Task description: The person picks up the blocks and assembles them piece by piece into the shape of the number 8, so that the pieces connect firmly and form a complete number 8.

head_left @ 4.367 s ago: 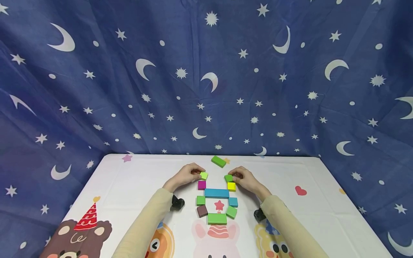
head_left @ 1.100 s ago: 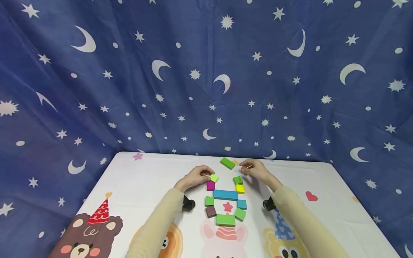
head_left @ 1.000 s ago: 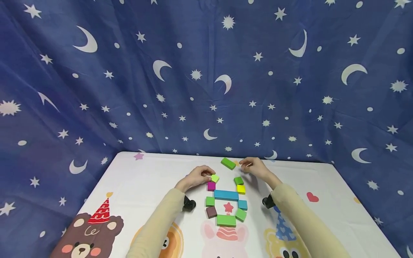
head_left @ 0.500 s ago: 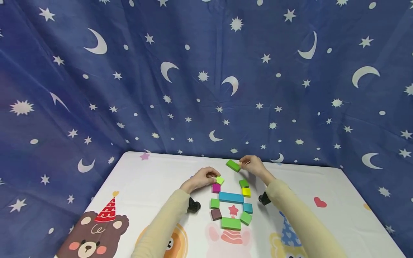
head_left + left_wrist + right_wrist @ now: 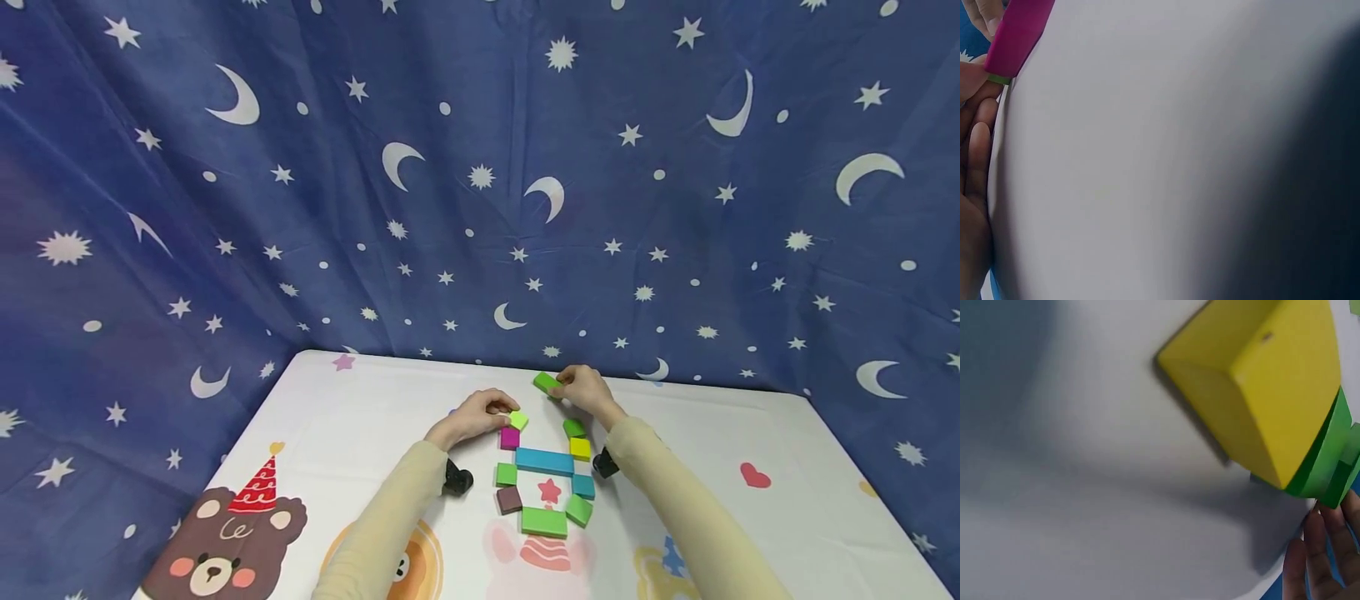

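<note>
My left hand (image 5: 480, 415) pinches a lime-green block (image 5: 518, 420) that sits just behind a magenta block (image 5: 510, 438). In the left wrist view that hand (image 5: 975, 162) shows at the left edge, below the magenta block. Farther back, my right hand (image 5: 588, 392) has thumb and fingers on the right end of a long green block (image 5: 546, 382), gripping it. Closer to me on that side lie a small green block (image 5: 573, 428) and a yellow block (image 5: 580, 449). The yellow block fills much of the right wrist view, with my right fingertips (image 5: 1315, 531) beyond it.
A long blue block (image 5: 544, 462) lies across the middle of the arrangement. Nearer stand a green cube (image 5: 506, 475), a brown block (image 5: 508, 500), a blue cube (image 5: 582, 487), a tilted green block (image 5: 579, 510) and a long green block (image 5: 543, 522). A starry blue curtain (image 5: 450, 208) hangs behind the table.
My right hand has left the small green block, moved back to the long green block and closed on its right end. The left hand stays at the lime block, now turned. The view has shifted.
</note>
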The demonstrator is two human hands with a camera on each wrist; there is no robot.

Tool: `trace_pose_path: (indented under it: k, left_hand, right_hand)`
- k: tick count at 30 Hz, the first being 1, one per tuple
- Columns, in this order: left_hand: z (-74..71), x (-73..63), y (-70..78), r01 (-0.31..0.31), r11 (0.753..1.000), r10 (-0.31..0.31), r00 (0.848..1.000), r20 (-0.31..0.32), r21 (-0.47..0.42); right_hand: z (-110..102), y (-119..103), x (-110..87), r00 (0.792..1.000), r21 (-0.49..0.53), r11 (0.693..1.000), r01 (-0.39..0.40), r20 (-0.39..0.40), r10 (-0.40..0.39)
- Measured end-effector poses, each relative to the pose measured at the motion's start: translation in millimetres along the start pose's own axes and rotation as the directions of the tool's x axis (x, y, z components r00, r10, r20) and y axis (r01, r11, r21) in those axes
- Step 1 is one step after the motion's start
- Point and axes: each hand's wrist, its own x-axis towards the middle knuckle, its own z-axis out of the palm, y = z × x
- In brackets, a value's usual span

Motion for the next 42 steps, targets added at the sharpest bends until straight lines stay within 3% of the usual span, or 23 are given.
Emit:
trace_pose_path:
  k: [9,23,31,34,42]
  left_hand:
    - [1.3,0.1,-1.5,-0.012,1.000,0.012,1.000,-0.005,0.007]
    - [0.0,-0.6,-0.8,-0.020,0.999,0.020,1.000,0.002,-0.031]
    - [-10.1,-21.5,34.1,-0.052,0.995,0.056,0.998,0.041,-0.080]
    - [-10.1,-20.0,32.3,-0.053,0.996,0.057,0.997,0.053,-0.073]
    - [1.0,-1.8,2.0,-0.039,0.998,0.039,0.999,0.001,-0.039]
  right_hand:
    - [2,-5,0.8,1.000,-0.091,0.996,-0.007,0.000,0.007]
    - [6,-4,2.1,0.999,-0.093,0.996,-0.011,-0.031,0.008]
    - [5,-4,-0.1,1.000,-0.089,0.996,-0.007,-0.020,0.005]
    - [4,-4,-1.0,1.000,-0.082,0.997,-0.006,-0.008,0.005]
    - [-2,-8,-7.2,0.999,-0.067,0.997,0.035,-0.005,-0.035]
